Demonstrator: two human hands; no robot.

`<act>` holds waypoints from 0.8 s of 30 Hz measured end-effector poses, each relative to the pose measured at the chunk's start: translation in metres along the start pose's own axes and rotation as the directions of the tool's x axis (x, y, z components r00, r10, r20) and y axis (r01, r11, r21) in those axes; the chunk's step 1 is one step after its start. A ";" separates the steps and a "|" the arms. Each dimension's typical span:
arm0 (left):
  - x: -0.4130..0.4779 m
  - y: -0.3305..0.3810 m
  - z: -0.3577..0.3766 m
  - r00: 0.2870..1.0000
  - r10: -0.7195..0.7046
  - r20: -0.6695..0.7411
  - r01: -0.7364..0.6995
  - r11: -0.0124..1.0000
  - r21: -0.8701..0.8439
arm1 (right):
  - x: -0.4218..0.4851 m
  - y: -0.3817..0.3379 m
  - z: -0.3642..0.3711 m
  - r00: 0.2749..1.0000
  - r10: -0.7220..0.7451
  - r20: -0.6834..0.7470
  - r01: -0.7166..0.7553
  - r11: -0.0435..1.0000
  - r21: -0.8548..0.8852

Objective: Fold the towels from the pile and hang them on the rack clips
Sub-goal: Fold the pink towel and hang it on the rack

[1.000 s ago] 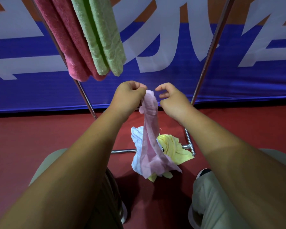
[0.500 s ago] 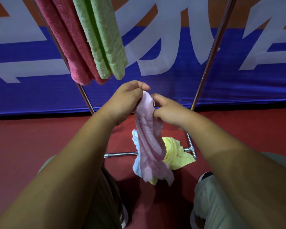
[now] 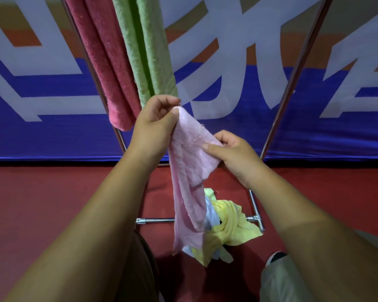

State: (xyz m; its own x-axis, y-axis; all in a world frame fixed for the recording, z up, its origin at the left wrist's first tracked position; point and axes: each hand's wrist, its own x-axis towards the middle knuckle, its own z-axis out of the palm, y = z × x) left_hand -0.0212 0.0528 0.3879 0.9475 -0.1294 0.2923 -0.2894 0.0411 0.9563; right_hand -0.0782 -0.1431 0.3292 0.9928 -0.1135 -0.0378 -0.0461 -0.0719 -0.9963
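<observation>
From my feed: left hand point(image 3: 153, 125) pinches the top of the pink towel point(image 3: 188, 171), right hand point(image 3: 234, 153) pinches its edge lower down. It dangles over the pile point(image 3: 229, 227) beside the rack point(image 3: 155, 220).

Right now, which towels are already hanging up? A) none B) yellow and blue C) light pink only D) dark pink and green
D: the dark pink towel and the green towel hang side by side at upper left, while the light pink towel is pinched by the left hand and the right hand, and the yellow and blue ones lie in the pile on the floor.
</observation>
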 end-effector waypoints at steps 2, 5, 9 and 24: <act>0.001 -0.002 -0.005 0.999 0.000 -0.049 0.002 0.999 0.034 | 0.002 0.003 -0.001 0.999 -0.012 -0.039 0.009 0.997 -0.083; 0.003 -0.005 -0.015 0.994 0.017 -0.112 -0.008 0.996 0.085 | 0.006 0.007 -0.003 0.991 -0.055 -0.120 0.037 0.988 -0.150; -0.001 0.000 -0.023 0.984 0.057 -0.171 -0.031 0.988 0.152 | 0.004 -0.006 -0.006 0.970 -0.052 -0.236 0.027 0.994 -0.109; -0.022 0.114 -0.036 0.948 0.141 -0.287 -0.148 0.989 -0.005 | -0.040 -0.149 -0.012 0.968 -0.160 -0.194 0.215 0.929 0.302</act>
State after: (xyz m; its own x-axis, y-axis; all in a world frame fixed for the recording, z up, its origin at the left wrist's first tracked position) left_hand -0.0698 0.0963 0.4907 0.8960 0.1670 0.4113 -0.4262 0.0644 0.9023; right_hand -0.1120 -0.1398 0.4798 0.9468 -0.2907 0.1381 0.2035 0.2083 -0.9567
